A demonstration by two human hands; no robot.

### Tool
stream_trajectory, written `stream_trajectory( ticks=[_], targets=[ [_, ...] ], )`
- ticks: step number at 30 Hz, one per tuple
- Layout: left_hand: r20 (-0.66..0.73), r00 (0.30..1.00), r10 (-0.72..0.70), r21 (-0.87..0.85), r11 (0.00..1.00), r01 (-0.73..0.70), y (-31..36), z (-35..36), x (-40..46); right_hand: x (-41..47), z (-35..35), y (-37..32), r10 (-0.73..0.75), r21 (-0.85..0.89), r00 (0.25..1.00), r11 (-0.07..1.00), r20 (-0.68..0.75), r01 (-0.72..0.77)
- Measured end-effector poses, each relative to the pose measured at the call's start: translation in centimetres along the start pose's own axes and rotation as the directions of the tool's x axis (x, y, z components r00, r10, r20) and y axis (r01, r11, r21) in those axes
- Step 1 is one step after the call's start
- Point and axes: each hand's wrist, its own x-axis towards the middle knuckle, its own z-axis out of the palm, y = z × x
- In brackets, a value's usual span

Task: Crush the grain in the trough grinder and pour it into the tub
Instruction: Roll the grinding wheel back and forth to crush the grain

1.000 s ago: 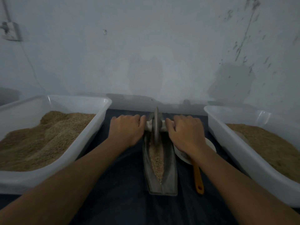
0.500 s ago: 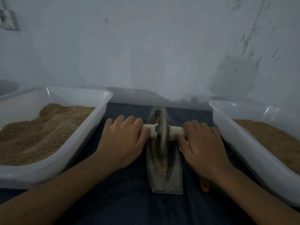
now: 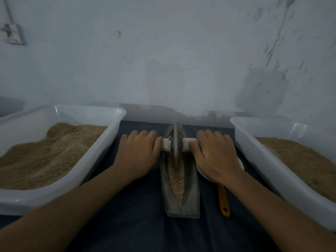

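Dark cloth in front. Metal trough on cloth, grain inside. Orange handle just right of trough. Wheel upright in far part of trough. Left hand, right hand lie palm-down on white rod, fingers curved over. Tub at left, tub at right, both with grain. Wall behind.

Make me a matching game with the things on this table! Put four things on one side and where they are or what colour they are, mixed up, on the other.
Things:
1. grinder wheel
2. orange handle
3. left tub
4. crushed grain

Clues:
A. lies in the trough
B. stands between the two hands
C. white, heaped with brown grain
D. lies right of the trough, near the front

Pairs: 1-B, 2-D, 3-C, 4-A
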Motion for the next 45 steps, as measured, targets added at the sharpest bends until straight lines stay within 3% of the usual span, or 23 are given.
stream_trajectory(
  ticks=[4,8,11,15,21,26,32,35,40,45],
  targets=[
    [-0.06,0.991,0.119,-0.042,0.992,-0.122,0.1,-2.9,-5.2,-5.6,-1.9,0.5,-0.076,0.177,0.997,0.982,0.005,0.074],
    [-0.112,0.978,0.174,-0.039,0.983,-0.179,0.7,-4.2,-7.0,-7.9,-3.1,0.8,-0.072,0.299,0.996,0.953,0.054,0.053],
    [-0.083,0.979,0.186,-0.063,0.979,-0.191,0.2,-3.4,-5.6,-7.0,-2.3,0.6,-0.082,0.199,0.996,0.977,0.039,0.073],
    [-0.073,0.994,0.079,-0.112,0.99,-0.086,-0.2,-0.2,-1.2,-2.0,-0.2,0.2,0.003,-0.016,1.0,1.0,-0.005,-0.003],
    [-0.086,0.991,-0.104,-0.049,0.994,0.1,0.5,2.4,5.7,4.3,2.3,1.6,0.116,-0.049,0.985,0.993,0.125,-0.111],
    [-0.099,0.993,-0.057,-0.03,0.998,0.054,0.7,1.1,3.4,1.7,1.6,1.1,0.076,-0.042,0.997,0.996,0.027,-0.075],
    [-0.056,0.991,0.121,-0.063,0.99,-0.124,-0.4,-2.2,-4.6,-4.2,-2.0,1.0,-0.138,0.045,0.99,0.99,0.028,0.137],
    [-0.019,0.99,0.143,-0.052,0.988,-0.144,-0.8,-3.4,-6.1,-5.6,-3.1,0.6,-0.17,0.058,0.985,0.984,-0.017,0.171],
    [0.001,0.993,0.116,-0.056,0.992,-0.115,-0.2,-3.1,-4.4,-3.8,-1.5,0.3,-0.104,0.0,0.994,0.995,-0.018,0.104],
    [0.066,0.998,-0.002,0.026,1.0,0.0,0.6,-0.5,2.7,2.2,1.4,0.8,0.108,-0.041,0.991,0.994,0.074,-0.105]
  ],
)
